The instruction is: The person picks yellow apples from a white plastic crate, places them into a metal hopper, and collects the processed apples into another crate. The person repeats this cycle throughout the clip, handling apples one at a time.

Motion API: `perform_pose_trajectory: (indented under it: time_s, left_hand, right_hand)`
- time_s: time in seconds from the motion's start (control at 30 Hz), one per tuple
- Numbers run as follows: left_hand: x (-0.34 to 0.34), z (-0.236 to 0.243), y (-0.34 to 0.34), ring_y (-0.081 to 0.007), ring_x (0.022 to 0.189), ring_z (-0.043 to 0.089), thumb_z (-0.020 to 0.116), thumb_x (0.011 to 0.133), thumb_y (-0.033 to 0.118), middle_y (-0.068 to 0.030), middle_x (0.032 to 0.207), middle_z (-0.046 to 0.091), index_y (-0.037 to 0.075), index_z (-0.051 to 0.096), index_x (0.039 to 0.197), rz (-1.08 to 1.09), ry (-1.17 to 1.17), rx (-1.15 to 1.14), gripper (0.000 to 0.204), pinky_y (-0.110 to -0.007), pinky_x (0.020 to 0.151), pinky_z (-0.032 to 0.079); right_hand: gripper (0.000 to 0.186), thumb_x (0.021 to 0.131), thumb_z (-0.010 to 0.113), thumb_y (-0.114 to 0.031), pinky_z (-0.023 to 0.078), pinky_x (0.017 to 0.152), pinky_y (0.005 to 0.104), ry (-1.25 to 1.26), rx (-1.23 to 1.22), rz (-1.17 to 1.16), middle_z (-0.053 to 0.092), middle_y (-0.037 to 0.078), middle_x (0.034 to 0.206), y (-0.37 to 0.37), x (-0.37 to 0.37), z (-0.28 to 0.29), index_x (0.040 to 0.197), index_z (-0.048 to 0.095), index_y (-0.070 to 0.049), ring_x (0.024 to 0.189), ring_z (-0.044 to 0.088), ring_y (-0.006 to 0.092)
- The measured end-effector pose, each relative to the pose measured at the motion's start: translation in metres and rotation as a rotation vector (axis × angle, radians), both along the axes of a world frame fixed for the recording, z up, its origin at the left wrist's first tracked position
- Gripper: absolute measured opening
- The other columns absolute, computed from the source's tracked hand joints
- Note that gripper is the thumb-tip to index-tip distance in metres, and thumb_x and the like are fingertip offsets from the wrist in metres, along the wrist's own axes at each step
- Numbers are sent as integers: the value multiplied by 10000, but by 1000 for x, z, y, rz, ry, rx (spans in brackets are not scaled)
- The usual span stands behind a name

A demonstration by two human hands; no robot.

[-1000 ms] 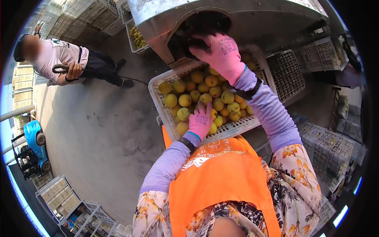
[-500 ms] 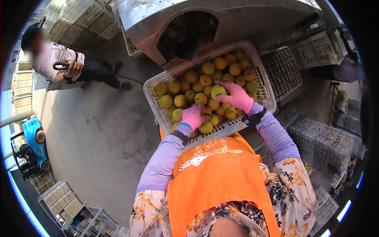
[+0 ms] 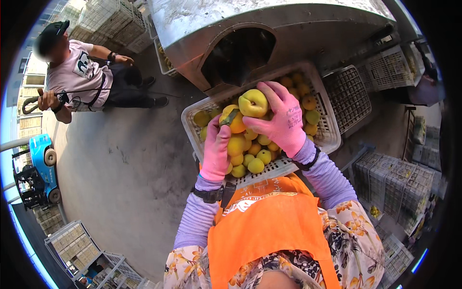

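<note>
Both my hands wear pink gloves and are raised over a white plastic crate (image 3: 332, 130) filled with yellow peaches (image 3: 255, 165). My right hand (image 3: 284, 118) is closed around a large yellow-green peach (image 3: 253, 103), its stem hollow turned up. Close on its left, my left hand (image 3: 216, 150) grips an orange-yellow peach (image 3: 236, 126) with a green leaf (image 3: 229, 117) against it, beside the thumb and fingers. The two held peaches are side by side, nearly touching. My hands hide part of the crate's contents.
Beyond the crate stands a metal machine (image 3: 298, 33) with a dark opening (image 3: 238, 55). An empty-looking dark crate (image 3: 347, 98) lies at the right. To the left a person (image 3: 91, 77) stands holding a hooked stick (image 3: 30, 103). A blue forklift (image 3: 42, 166) and stacked crates (image 3: 392, 180) are farther off.
Both hands have risen out of the crate with a peach each and come closer together. The person at the left has turned and lowered an arm, the hooked stick now held out to the left.
</note>
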State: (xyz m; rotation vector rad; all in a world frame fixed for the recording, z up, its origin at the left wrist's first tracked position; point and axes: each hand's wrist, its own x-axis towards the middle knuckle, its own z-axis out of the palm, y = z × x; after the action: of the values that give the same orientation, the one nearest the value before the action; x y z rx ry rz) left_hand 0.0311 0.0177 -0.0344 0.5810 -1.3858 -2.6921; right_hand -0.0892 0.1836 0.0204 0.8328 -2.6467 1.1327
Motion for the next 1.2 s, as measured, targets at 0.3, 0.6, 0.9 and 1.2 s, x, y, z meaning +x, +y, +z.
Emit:
perform_pose_trajectory:
  time_s: [0.3, 0.6, 0.9, 1.2]
  left_hand:
    - [-6, -11, -22, -288, 1186, 642, 823, 893, 200, -164, 1340, 631, -3, 435, 1469, 208, 99, -1092, 723, -384, 1034, 505]
    - [-15, -17, -43, -388, 1088, 676, 868, 740, 126, -175, 1302, 662, 64, 551, 1391, 417, 468, -1519, 727, -459, 900, 547]
    - [-19, -4, -6, -288, 1090, 692, 852, 852, 204, -158, 1269, 671, 65, 533, 1428, 440, -25, -302, 673, -365, 849, 560]
    - [-3, -35, -27, -261, 1113, 698, 755, 954, 368, -125, 1271, 689, 26, 544, 1388, 165, 146, -430, 591, -367, 975, 560]
  right_hand:
    - [770, 759, 803, -577, 384, 1099, 569, 361, 40, -259, 529, 192, 1459, -93, -101, -94, 1308, 655, -58, 1328, 491, 428]
    - [862, 729, 856, -487, 472, 1066, 474, -120, -119, 243, 577, 241, 1357, -57, -18, -2, 1371, 575, 14, 1247, 563, 448]
    - [785, 717, 841, -494, 405, 1090, 537, 146, 37, -156, 580, 227, 1362, -71, -35, -56, 1295, 622, -10, 1269, 536, 439]
    - [819, 755, 819, -519, 352, 1137, 577, 242, 174, -150, 542, 262, 1427, -119, -101, -50, 1364, 590, -22, 1356, 459, 462]
